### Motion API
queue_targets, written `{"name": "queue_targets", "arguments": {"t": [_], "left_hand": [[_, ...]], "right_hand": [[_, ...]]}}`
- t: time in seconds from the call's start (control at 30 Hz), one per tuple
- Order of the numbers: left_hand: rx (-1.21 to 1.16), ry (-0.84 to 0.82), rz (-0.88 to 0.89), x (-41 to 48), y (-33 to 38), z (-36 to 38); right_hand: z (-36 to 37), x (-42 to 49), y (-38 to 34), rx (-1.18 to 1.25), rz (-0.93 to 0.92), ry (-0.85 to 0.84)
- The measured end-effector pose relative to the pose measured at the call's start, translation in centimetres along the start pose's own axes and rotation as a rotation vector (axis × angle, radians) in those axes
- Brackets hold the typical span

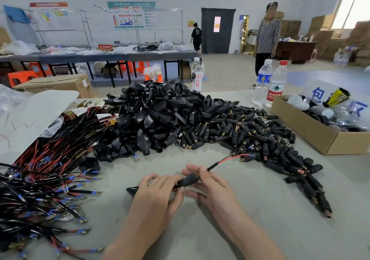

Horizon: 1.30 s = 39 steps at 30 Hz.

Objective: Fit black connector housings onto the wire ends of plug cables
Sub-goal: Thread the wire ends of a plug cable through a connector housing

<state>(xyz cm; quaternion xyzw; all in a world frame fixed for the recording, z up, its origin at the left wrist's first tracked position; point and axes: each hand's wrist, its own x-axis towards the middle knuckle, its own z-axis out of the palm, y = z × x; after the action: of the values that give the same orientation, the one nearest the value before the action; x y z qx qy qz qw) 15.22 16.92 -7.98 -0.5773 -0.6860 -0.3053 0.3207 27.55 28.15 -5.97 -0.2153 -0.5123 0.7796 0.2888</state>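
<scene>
While the black connector housing (188, 180) was pinched between left hand (158, 187) and right hand (208, 181) at six o'clock on the table (230, 235), its cable (224, 160), trailing toward two o'clock, was judged best kept straight so the housing could be seated squarely.

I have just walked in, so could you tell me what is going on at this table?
A person's left hand and right hand both grip a black connector housing sitting on a plug cable, whose red and black wire ends stick out to the right. Heaps of loose housings and a cable bundle lie around.
</scene>
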Motion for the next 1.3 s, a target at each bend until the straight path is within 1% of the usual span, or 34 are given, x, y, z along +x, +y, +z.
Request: {"name": "queue_targets", "arguments": {"t": [0.07, 0.1, 0.23, 0.47, 0.67, 0.73, 0.83, 0.9, 0.93, 1.0, 1.1, 1.17, 1.23, 1.3], "left_hand": [[0.003, 0.046, 0.010, 0.1, 0.1, -0.1], [-0.003, 0.042, 0.011, 0.1, 0.1, -0.1], [-0.010, -0.034, -0.011, -0.2, -0.5, 0.2], [-0.037, -0.128, -0.084, -0.2, -0.5, -0.5], [-0.042, -0.153, -0.125, -0.3, -0.4, -0.6], [-0.045, -0.162, -0.138, -0.3, -0.5, -0.7], [-0.051, -0.167, -0.144, -0.3, -0.6, -0.9], [-0.064, -0.172, -0.143, -0.3, -0.6, -0.8], [-0.069, -0.173, -0.144, -0.4, -0.6, -0.8], [-0.083, -0.170, -0.166, -0.4, -0.6, -0.7], [-0.083, -0.166, -0.194, -0.4, -0.6, -0.6], [-0.086, -0.173, -0.203, -0.5, -0.6, -0.5], [-0.117, -0.191, -0.227, -0.5, -0.7, -0.6], [-0.138, -0.226, -0.244, -0.5, -0.8, -0.8]], "right_hand": [[0.0, 0.0, -0.2, -0.012, -0.006, 0.015], [-0.1, 0.0, -0.2, -0.018, -0.014, 0.023], [-0.5, 0.1, -0.4, -0.023, -0.059, 0.057], [-2.0, 0.6, -1.3, 0.040, -0.133, 0.219], [-3.0, 0.8, -1.8, 0.065, -0.132, 0.277], [-3.7, 0.9, -2.1, 0.114, -0.132, 0.347], [-4.9, 1.3, -2.9, 0.257, -0.113, 0.474], [-5.5, 1.4, -3.5, 0.343, -0.092, 0.511], [-5.5, 1.3, -3.6, 0.361, -0.079, 0.487], [-4.8, 1.2, -3.0, 0.318, -0.040, 0.369], [-2.3, 0.4, -0.8, 0.128, 0.062, 0.119], [-0.8, 0.1, 0.2, -0.012, 0.083, 0.016], [-0.2, 0.1, 0.4, -0.056, 0.059, 0.019], [-0.3, 0.3, 0.2, -0.048, 0.029, 0.064]]}}
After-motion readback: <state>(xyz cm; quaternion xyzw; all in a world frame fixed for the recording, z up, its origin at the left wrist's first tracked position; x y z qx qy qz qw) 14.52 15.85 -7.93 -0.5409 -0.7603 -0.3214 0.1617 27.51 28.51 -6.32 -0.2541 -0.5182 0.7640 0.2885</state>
